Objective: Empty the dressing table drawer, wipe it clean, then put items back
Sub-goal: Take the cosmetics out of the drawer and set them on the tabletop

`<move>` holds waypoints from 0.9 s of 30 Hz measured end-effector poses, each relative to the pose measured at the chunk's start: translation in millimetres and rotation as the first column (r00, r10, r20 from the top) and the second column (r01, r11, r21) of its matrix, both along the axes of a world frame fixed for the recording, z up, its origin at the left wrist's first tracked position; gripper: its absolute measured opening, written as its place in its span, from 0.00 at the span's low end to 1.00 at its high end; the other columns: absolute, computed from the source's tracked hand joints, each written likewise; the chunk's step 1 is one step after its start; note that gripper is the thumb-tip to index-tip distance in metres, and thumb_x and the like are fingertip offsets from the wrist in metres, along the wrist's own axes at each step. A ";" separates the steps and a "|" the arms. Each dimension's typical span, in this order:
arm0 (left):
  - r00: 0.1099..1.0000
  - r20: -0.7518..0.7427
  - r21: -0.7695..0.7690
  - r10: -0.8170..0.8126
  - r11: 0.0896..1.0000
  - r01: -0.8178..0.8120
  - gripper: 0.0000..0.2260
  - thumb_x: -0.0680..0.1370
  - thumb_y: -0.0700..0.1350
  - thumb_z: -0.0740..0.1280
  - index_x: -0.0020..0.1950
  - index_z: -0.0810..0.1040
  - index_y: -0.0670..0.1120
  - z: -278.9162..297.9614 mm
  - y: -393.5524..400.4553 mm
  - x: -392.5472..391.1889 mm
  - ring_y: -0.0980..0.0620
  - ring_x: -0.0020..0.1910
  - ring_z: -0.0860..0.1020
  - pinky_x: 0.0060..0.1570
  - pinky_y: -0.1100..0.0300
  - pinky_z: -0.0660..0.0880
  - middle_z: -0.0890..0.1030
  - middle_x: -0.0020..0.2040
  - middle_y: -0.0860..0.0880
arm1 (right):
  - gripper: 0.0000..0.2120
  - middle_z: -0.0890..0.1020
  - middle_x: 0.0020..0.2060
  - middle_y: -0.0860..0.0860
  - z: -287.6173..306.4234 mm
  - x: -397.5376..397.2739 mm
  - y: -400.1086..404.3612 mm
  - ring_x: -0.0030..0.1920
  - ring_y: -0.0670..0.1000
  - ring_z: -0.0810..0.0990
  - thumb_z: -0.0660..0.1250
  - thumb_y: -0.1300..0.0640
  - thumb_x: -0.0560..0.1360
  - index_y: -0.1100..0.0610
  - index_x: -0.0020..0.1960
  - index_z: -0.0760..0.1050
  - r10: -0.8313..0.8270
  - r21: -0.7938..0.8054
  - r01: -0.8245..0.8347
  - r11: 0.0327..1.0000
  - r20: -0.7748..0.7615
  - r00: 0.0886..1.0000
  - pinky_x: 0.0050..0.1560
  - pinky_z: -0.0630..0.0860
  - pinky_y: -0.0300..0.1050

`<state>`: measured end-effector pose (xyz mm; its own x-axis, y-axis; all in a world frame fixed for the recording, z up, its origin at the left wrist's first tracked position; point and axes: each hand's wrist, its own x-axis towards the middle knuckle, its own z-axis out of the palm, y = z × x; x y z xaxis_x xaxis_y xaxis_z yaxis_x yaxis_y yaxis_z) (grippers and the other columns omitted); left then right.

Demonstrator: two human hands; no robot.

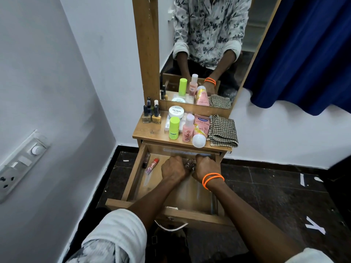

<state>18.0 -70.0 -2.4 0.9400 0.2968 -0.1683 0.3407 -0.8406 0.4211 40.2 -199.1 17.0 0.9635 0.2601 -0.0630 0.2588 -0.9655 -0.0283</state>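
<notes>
Fingers (187,164) of both hands curled around small items deep in drawer (133,179).

The white jar (176,111) at the far side of the tabletop reads "HAIL POLISH". The pink tube (201,128) to its right reads "Vaseline", "Gluta-Hya" and "10X". Other labels are too small to read.

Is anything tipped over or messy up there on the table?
Yes. The pink Vaseline tube lies on its side, white cap poking over the table's front edge, while the other bottles stand upright. Nothing looks spilled.
</notes>
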 end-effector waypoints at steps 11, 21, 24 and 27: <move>0.993 0.104 -0.120 0.053 0.992 -0.040 0.11 0.70 0.56 0.75 0.44 0.86 0.49 28.2 28.8 -11.5 0.48 0.45 0.85 0.43 0.58 0.79 0.87 0.42 0.49 | 0.10 0.84 0.50 0.56 3.8 0.3 16.1 0.52 0.60 0.83 0.68 0.55 0.74 0.54 0.55 0.79 0.061 0.069 -0.055 0.996 -0.092 0.994 0.49 0.79 0.50; 0.975 0.217 -0.116 0.054 0.993 -0.029 0.07 0.72 0.52 0.77 0.44 0.84 0.51 53.6 64.2 -26.4 0.56 0.41 0.82 0.41 0.60 0.78 0.84 0.40 0.55 | 0.16 0.82 0.48 0.56 28.6 -12.0 33.5 0.49 0.60 0.83 0.74 0.53 0.67 0.55 0.53 0.76 0.106 0.198 -0.095 0.976 -0.042 0.994 0.42 0.78 0.48; 0.970 0.236 -0.098 0.065 0.994 -0.042 0.07 0.71 0.52 0.78 0.43 0.85 0.50 63.2 75.1 -29.2 0.56 0.40 0.82 0.40 0.59 0.78 0.85 0.39 0.54 | 0.17 0.82 0.46 0.54 38.0 -14.5 35.9 0.47 0.59 0.82 0.75 0.54 0.65 0.54 0.51 0.77 0.115 0.322 -0.094 0.942 -0.048 0.992 0.42 0.80 0.47; 0.966 0.242 -0.121 0.088 0.991 -0.060 0.08 0.72 0.53 0.78 0.46 0.86 0.52 71.6 88.5 -29.4 0.55 0.41 0.83 0.45 0.57 0.81 0.86 0.42 0.54 | 0.14 0.82 0.42 0.49 46.0 -15.4 37.9 0.43 0.54 0.82 0.76 0.55 0.63 0.51 0.46 0.77 0.151 0.410 -0.107 0.906 -0.074 0.986 0.41 0.80 0.45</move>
<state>-11.4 18.5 69.1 0.9326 0.3598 0.0294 0.2745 -0.7597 0.5894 24.8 -161.2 62.9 0.9138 0.4056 -0.0221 0.3552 -0.8243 -0.4409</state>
